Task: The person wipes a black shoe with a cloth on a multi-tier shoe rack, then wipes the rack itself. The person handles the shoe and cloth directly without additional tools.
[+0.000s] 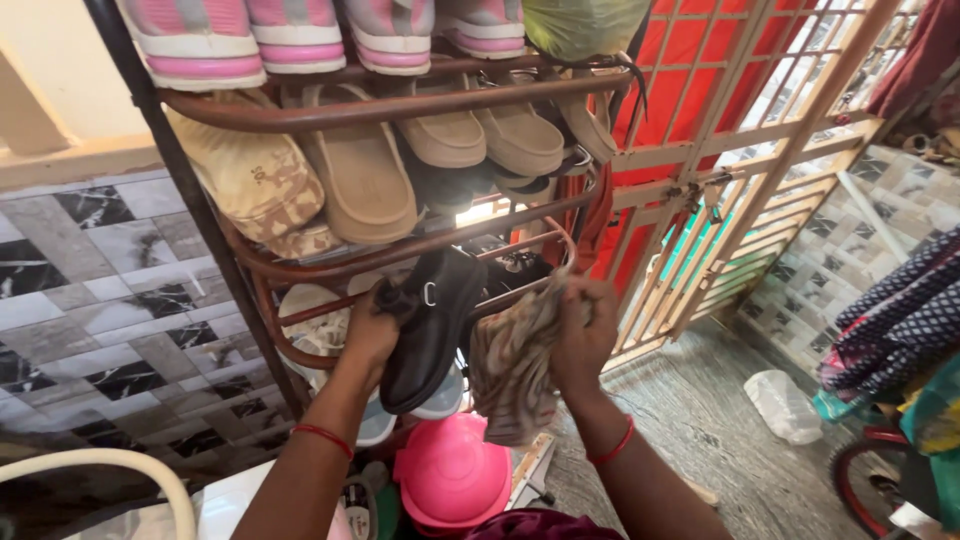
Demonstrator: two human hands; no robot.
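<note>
looking down from the head camera, the left hand (368, 335) has its grip closed around the heel end of a black shoe (432, 325), which has a small metal buckle on top and tilts toe-down in front of the lower tier of a brown metal shoe rack (400, 108). the right hand (585, 335) is clenched on a striped, crumpled cloth (512, 365), holding it just beside the shoe's right edge; the cloth hangs down from the fingers. both wrists wear a red thread band.

on the rack's top tier sit pink and white sneakers (300, 40) with a green bag (580, 25) beside them. the middle tier carries tan slip-on shoes (440, 150) and a camouflage-patterned one (255, 180) at the left. behind the black shoe, on the lower bars, lie pale sandals (310, 320) and another dark shoe (515, 268).

below the hands a pink plastic helmet-like bowl (452, 475) rests near the floor. to the right stands a beige metal gate (760, 170) with a red panel behind it, a clear plastic bag (785, 405) lies on the grey floor, and patterned clothes (900, 315) hang at the far right. the wall to the left is grey marbled tile (110, 290).
</note>
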